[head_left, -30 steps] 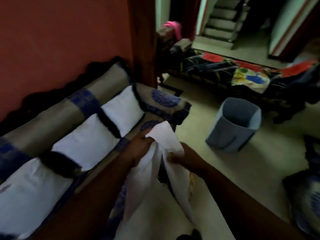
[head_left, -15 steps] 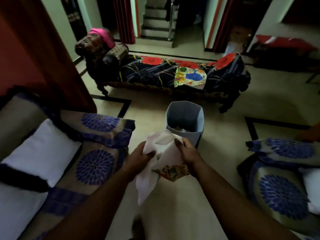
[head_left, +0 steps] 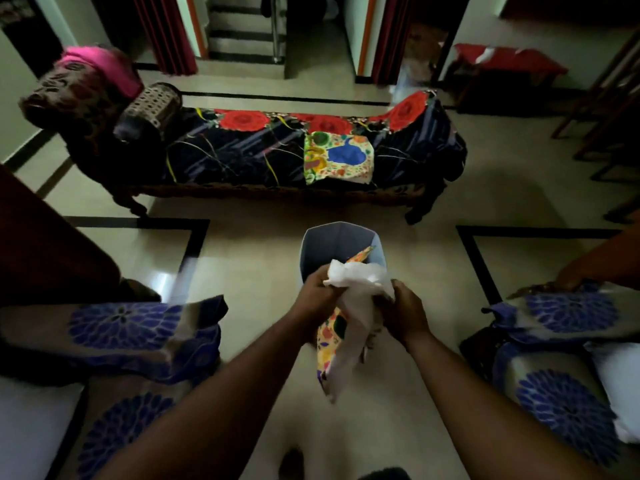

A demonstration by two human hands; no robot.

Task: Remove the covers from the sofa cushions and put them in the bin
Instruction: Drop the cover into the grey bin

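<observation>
Dim living room, glossy cream floor (head_left: 263, 258) with black inlay lines.
A daybed (head_left: 263, 150) under dark red-flowered cloth runs across the middle; stairs (head_left: 242, 32) rise behind, between maroon curtains (head_left: 166, 29).

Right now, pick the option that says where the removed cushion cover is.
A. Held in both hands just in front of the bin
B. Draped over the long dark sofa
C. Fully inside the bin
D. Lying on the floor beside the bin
A: the left hand and right hand both grip the cushion cover, bunched at the near rim of the bin.
</observation>
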